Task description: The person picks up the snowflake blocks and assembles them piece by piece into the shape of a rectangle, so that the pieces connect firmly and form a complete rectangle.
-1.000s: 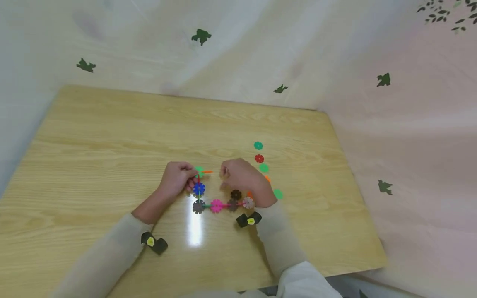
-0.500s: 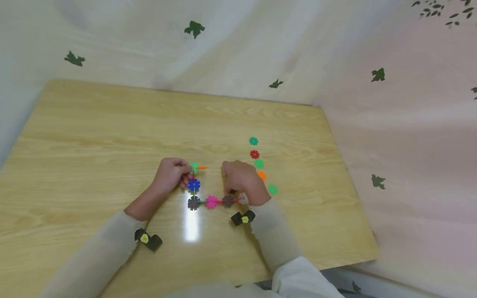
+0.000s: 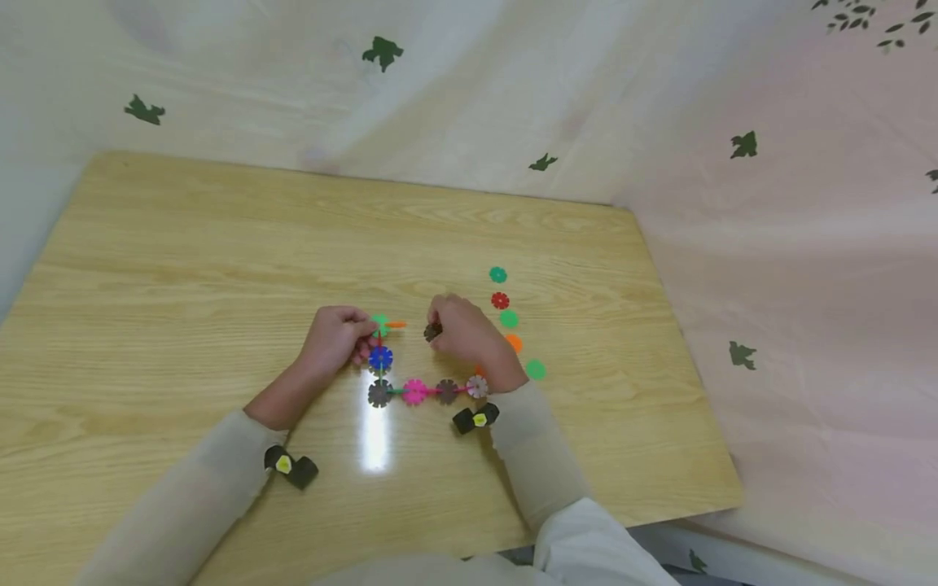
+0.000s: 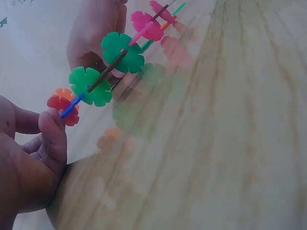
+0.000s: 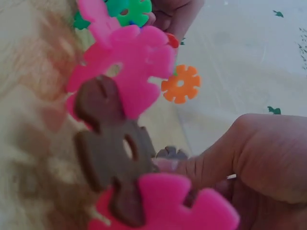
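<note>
An L-shaped chain of slotted plastic flower discs (image 3: 414,391) lies across the middle of the head view. My left hand (image 3: 331,342) pinches its upper left corner, near a light green disc (image 3: 380,325) and a red one (image 4: 63,108). From that corner an orange disc (image 5: 180,84) juts right, edge-on in the head view. Between right thumb and fingers, my right hand (image 3: 469,335) holds a loose dark brown disc (image 3: 431,332), a short gap right of the orange one. My right wrist is beside the chain's pale end disc (image 3: 477,387).
To the right of my right hand, several loose discs lie in a rough line, among them a red disc (image 3: 500,300) and a green disc (image 3: 536,369). The wooden table (image 3: 220,244) ends at a pale curtain (image 3: 469,98) behind and to the right.
My right hand has reached down to the brown disc beside the chain, picked it up and brought it up and left. My left hand keeps its pinch on the corner. The view has shifted slightly.
</note>
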{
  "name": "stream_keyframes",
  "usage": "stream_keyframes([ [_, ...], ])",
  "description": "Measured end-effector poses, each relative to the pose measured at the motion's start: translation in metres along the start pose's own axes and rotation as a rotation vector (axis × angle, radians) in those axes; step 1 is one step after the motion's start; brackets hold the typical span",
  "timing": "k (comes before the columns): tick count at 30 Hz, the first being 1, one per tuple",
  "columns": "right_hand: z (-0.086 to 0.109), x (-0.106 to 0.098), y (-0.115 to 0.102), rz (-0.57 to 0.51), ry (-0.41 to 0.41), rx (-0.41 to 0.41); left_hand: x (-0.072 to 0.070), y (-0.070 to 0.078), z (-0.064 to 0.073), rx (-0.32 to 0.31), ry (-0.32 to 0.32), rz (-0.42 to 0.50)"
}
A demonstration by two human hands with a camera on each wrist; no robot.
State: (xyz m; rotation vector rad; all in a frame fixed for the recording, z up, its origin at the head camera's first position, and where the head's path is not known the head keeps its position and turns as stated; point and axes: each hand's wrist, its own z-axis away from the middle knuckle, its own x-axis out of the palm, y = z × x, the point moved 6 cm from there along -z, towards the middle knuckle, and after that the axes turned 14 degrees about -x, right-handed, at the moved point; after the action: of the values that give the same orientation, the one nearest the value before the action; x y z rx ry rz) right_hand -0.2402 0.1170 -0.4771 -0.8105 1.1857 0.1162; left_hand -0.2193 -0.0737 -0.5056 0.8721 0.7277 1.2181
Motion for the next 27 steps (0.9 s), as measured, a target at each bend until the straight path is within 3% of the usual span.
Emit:
stream_keyframes([
  [10,-0.0056,0.0015,0.0038,-0.506,0.201,-0.019,-0.0004,0.0021,0.0039,-0.011,0.013,-0.019],
  [17,-0.0039,0.0023,0.0027,-0.614,0.203,-0.034,0.0014,0.0015,0.0034,-0.011,0.016,-0.021],
  [27,-0.0039,-0.0003,0.0033,-0.634,0.210,-0.039,0.0016,0.0015,0.0032,0.000,0.028,-0.001],
])
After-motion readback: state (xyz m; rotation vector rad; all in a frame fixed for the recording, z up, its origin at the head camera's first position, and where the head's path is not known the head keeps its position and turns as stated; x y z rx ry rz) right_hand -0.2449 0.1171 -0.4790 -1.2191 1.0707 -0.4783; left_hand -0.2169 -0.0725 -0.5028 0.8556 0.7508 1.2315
